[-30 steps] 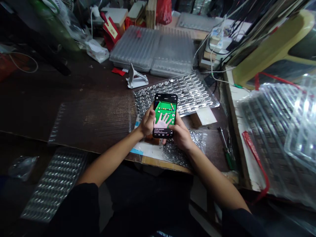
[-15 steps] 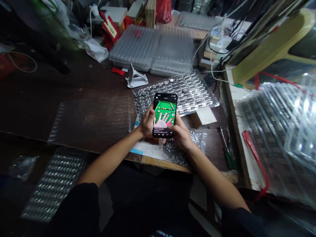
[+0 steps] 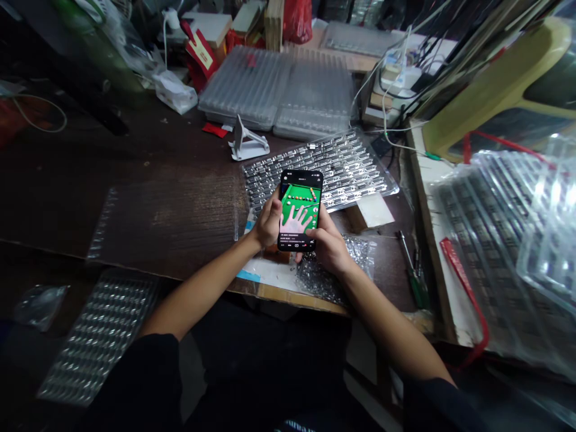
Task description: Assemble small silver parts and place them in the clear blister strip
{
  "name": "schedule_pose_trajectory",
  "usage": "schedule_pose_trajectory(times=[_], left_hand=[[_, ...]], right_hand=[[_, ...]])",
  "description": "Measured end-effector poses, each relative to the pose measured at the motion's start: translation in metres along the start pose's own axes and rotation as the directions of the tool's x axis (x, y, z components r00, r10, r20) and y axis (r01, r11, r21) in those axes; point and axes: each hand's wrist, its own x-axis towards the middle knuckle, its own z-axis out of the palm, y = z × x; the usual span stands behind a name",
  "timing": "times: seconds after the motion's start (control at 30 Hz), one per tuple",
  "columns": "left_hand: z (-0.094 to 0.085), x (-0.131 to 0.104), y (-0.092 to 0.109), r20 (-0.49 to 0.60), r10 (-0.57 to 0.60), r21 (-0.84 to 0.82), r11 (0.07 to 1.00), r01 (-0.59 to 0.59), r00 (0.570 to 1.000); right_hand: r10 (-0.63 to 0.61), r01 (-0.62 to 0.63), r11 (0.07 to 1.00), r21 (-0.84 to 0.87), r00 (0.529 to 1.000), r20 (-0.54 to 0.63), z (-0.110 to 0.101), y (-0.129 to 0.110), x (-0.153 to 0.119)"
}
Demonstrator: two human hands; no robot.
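Note:
A smartphone (image 3: pixel 297 204) is held upright between both my hands above the desk. Its screen plays a picture of a green pool table with balls and a spread hand. My left hand (image 3: pixel 269 223) grips the left edge, thumb along the side. My right hand (image 3: pixel 330 243) wraps the lower right edge, its thumb over the bottom of the screen. Behind the phone lies a clear plastic tray (image 3: pixel 355 159) filled with rows of small shiny metal parts. Under my right hand a heap of tiny metal pieces (image 3: pixel 321 282) rests on a plastic bag.
A white phone stand (image 3: pixel 249 144) stands behind the metal-part tray. Stacked clear trays (image 3: pixel 245 84) sit farther back. A green-handled screwdriver (image 3: pixel 416 285) lies at right, near more piled trays (image 3: pixel 495 240). Another parts tray (image 3: pixel 101 336) is low at left. White cables (image 3: pixel 386 102) run at back right.
A red shape on the phone's screen near my right thumb is gone. Both hands and the phone stay in the same place.

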Motion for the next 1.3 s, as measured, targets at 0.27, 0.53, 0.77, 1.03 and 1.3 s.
schedule_pose_trajectory(times=[0.27, 0.53, 0.77, 1.03, 1.3], left_hand=[[-0.001, 0.001, 0.001, 0.002, 0.005, 0.013, 1.0, -0.005, 1.0], [-0.003, 0.001, -0.001, -0.01, 0.046, 0.064, 0.997, -0.045, 0.999], [0.001, 0.003, 0.006, -0.034, 0.074, 0.089, 0.994, -0.071, 0.997], [0.001, 0.003, 0.006, -0.034, 0.065, 0.118, 0.991, -0.06, 0.997], [0.003, 0.003, 0.009, -0.026, 0.041, 0.076, 0.996, -0.039, 0.999]], right_hand=[[-0.017, 0.017, 1.0, -0.004, 0.999, 0.036, 0.002, -0.003, -0.001], [-0.046, 0.044, 0.999, 0.027, 0.997, 0.058, 0.001, -0.001, -0.002], [-0.035, 0.032, 0.999, 0.037, 0.996, 0.085, -0.001, -0.001, -0.002], [-0.046, 0.044, 0.999, 0.025, 0.995, 0.091, -0.001, -0.002, -0.002], [-0.048, 0.051, 0.998, -0.027, 0.993, 0.11, -0.001, -0.004, -0.003]])
